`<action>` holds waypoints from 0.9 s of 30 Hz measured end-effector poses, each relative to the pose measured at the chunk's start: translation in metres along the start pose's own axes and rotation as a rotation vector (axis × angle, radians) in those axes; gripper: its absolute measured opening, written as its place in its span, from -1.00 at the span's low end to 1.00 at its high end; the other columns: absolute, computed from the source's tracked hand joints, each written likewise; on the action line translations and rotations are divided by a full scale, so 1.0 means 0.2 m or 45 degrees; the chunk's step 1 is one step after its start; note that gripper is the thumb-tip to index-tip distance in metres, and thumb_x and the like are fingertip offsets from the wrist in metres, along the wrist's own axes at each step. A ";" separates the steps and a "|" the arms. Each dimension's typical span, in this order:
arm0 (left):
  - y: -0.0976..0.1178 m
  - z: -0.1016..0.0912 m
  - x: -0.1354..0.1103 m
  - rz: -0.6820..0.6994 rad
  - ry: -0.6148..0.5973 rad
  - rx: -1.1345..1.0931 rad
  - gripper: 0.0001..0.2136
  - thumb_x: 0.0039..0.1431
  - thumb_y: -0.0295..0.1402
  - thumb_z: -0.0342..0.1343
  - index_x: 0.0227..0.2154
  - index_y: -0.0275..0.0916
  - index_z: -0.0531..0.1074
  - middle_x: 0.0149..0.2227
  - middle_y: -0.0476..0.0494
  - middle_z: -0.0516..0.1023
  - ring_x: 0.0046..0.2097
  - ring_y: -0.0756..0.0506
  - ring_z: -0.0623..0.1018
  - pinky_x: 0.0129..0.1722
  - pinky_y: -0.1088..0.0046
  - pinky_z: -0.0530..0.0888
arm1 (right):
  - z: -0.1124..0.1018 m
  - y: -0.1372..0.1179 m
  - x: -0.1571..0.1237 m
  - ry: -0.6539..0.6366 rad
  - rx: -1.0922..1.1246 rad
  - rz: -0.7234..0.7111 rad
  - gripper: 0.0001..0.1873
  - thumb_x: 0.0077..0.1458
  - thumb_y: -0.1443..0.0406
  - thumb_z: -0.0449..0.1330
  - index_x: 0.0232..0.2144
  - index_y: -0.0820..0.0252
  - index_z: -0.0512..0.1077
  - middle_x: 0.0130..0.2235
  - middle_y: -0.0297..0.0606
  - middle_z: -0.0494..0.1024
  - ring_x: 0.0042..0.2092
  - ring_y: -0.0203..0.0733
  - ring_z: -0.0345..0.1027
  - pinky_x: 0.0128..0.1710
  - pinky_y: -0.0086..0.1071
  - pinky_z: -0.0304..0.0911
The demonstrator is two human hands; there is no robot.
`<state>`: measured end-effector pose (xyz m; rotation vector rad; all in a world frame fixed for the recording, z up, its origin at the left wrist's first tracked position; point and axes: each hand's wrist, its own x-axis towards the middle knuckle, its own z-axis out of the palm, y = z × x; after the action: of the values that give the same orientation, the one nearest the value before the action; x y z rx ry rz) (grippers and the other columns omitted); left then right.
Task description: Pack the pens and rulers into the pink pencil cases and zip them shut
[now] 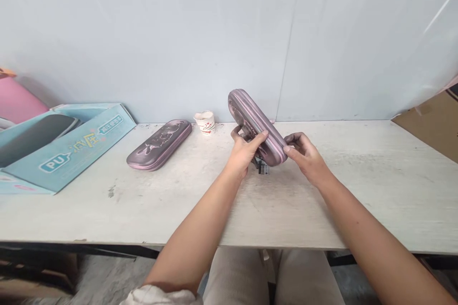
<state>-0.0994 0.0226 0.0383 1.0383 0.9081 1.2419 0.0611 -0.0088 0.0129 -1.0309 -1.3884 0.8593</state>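
Note:
A dark purple pencil case (258, 126) with pink edges is raised above the table, tilted with its upper end to the left. My left hand (246, 147) grips it from the left side, thumb across the edge and fingers behind the embossed face. At its lower right end, my right hand (303, 152) is closed in a pinch at the rim; whether a zipper pull is between the fingertips cannot be made out. Just under the case sits a small grey, metallic-looking item (264, 167), partly hidden. A similar pencil case (161, 145) lies shut on the table to the left.
A white paper cup (205, 123) with a red pattern stands near the wall. On the left is an open light-blue box (89, 145) with dark cases inside. A brown cardboard box (434, 121) is at the right edge. The pale table (358, 190) meets a wall behind.

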 end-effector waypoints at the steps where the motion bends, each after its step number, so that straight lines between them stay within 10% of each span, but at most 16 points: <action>1: 0.00 0.00 0.00 0.023 0.015 0.017 -0.27 -0.17 -0.22 0.30 0.02 -0.10 -0.02 -0.07 -0.24 0.44 -0.07 -0.17 0.48 -0.12 0.25 0.43 | -0.01 0.00 0.00 0.005 -0.036 0.010 -0.69 -0.03 0.09 0.18 -0.29 0.10 0.25 -0.25 -0.31 0.34 -0.22 -0.25 0.27 -0.21 -0.35 0.22; 11: -0.04 0.07 -0.01 0.191 -0.054 0.105 -0.29 -0.20 -0.39 0.26 0.01 -0.07 0.00 -0.08 -0.12 0.39 -0.11 -0.08 0.46 -0.14 0.37 0.40 | -0.10 -0.09 -0.08 -0.010 -0.488 -0.032 -0.63 0.01 0.08 0.12 -0.15 0.09 0.26 -0.15 -0.21 0.44 -0.19 -0.15 0.34 -0.28 -0.31 0.26; 22: -0.18 0.40 0.10 -0.304 -0.467 -0.124 -0.55 -0.16 -0.45 0.03 -0.10 -0.11 0.21 -0.46 0.09 0.37 -0.52 0.05 0.37 -0.41 0.47 0.39 | -0.85 0.10 -0.22 0.538 -0.783 0.244 -0.62 0.09 0.09 -0.03 -0.09 0.13 0.25 -0.30 -0.22 0.50 -0.33 -0.17 0.37 -0.30 -0.28 0.24; 27: -0.33 0.55 0.18 -0.172 -0.276 0.343 -0.45 -0.21 -0.52 0.05 -0.03 -0.21 0.19 -0.13 -0.20 0.43 -0.19 -0.11 0.48 -0.15 0.28 0.40 | -1.06 0.17 -0.29 0.586 -0.947 0.356 -0.59 0.09 0.08 -0.06 -0.09 0.15 0.28 -0.34 -0.21 0.52 -0.37 -0.15 0.39 -0.33 -0.28 0.24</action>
<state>0.0292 0.0446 0.0073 1.2753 0.9754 0.8908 0.2744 -0.0651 -0.0204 -1.8897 -1.1843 0.2372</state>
